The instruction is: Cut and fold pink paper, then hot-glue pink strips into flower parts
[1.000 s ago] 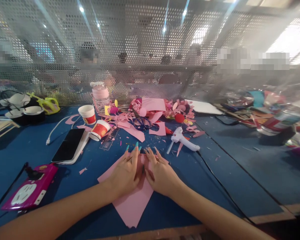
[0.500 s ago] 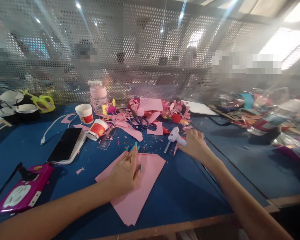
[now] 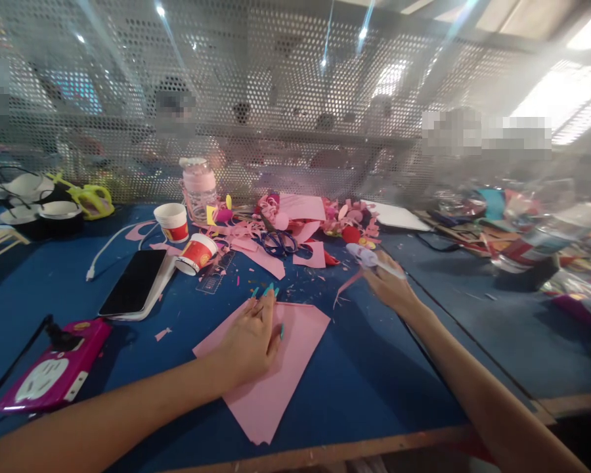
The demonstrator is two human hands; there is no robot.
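My left hand (image 3: 250, 338) lies on a folded sheet of pink paper (image 3: 288, 374), its turquoise-nailed fingers stretched toward the far edge. The paper's near end has a ragged tip. To the right, my right hand (image 3: 391, 286) is closed around a white glue gun (image 3: 362, 254), held just over the table. A pale glue stick (image 3: 393, 268) sticks out of the gun across the hand. Part of the gun is hidden by my fingers. A thin pink paper strip (image 3: 349, 287) shows just left of that hand.
Pink scraps (image 3: 256, 253), blue-handled scissors (image 3: 279, 243) and a clear bottle (image 3: 199, 187) are toward the back. On the left are paper cups (image 3: 172, 220), a phone (image 3: 135, 282) and a magenta power strip (image 3: 54, 368). A perforated metal screen (image 3: 295, 98) stands behind.
My right hand has picked up and turned the glue gun, so its stick now points right instead of down-left. My left hand stays on the paper. The view has shifted slightly.
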